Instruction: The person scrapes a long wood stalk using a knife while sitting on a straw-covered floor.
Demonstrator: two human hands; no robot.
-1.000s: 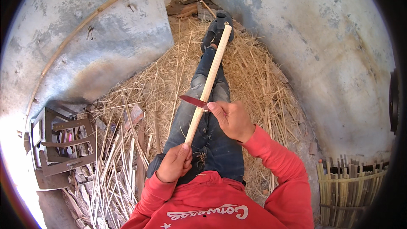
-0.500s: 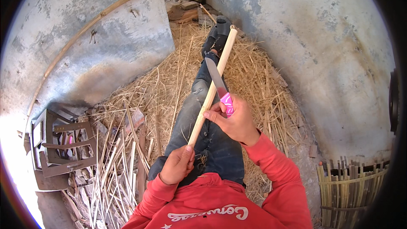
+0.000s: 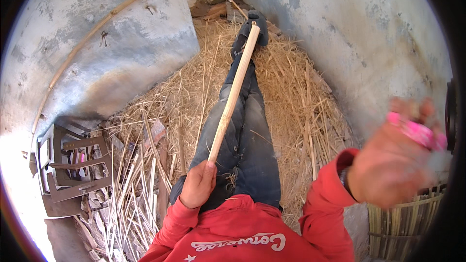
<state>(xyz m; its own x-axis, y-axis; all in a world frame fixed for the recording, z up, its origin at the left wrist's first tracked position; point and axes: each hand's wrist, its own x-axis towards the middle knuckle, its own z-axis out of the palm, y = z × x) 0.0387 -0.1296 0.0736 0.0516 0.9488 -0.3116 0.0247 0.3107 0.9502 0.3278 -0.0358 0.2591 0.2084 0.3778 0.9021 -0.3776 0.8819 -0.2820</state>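
Note:
A long pale stick, peeled and straw-coloured, slants over my outstretched legs toward my shoes. The fingers of my left hand are closed round its near end by my lap. Far off to the right, raised and smeared by motion, is my right hand. It grips the pink patterned handle of a knife. The blade is barely visible as a grey blur beside that hand.
Straw-like shavings cover the ground around my legs. Split strips lie in a heap at left, near a dark broken frame. A slatted basket stands at lower right. Worn walls rise on both sides.
My right hand has swung with the knife away from the stick, out to the right. The stick's far end has shifted slightly left; my left hand still holds it.

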